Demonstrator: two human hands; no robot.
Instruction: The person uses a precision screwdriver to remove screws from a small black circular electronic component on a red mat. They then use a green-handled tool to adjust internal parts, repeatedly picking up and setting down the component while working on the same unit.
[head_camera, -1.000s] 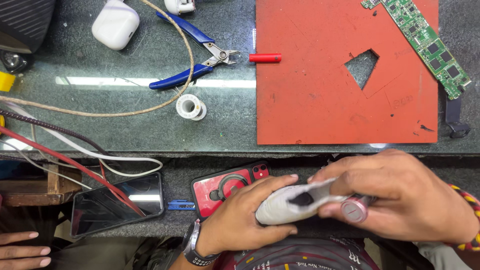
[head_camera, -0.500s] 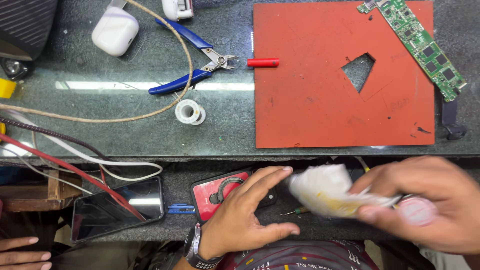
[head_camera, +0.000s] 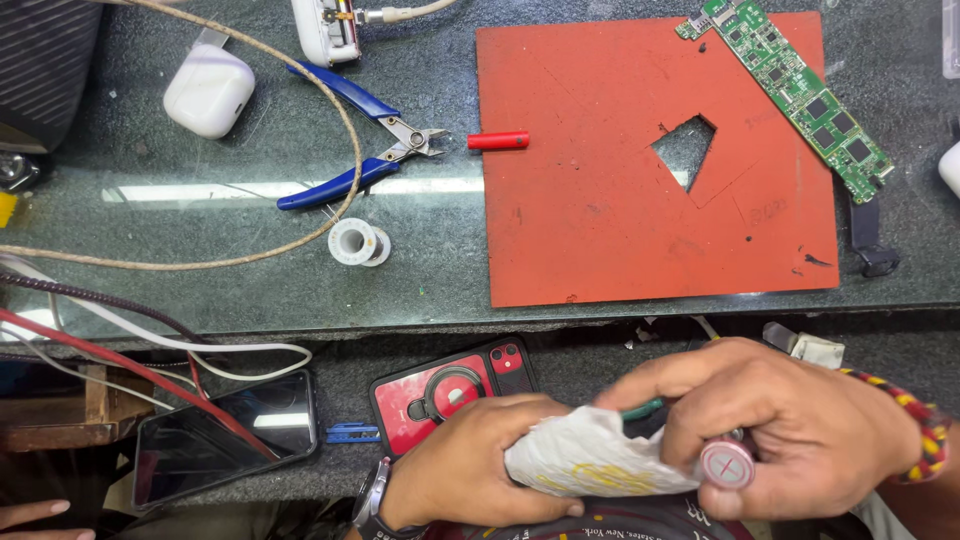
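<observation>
Fingers of both hands grip a crumpled white cloth (head_camera: 590, 458) beside a red phone (head_camera: 450, 392), under the orange mat (head_camera: 640, 160)

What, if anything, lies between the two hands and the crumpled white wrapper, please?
Nothing visible does: the left hand and right hand both grip the crumpled white wrapper directly. The right hand's fingers overlap its far end, beside a small pink-capped cylinder.

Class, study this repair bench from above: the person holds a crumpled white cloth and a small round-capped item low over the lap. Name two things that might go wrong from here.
1. The right hand pinches the small pink-capped cylinder only at its fingertips, off the bench; it might slip and drop.
2. The left hand presses the crumpled white cloth right beside the red-cased phone, which lies near the shelf edge and might get nudged off.
</observation>
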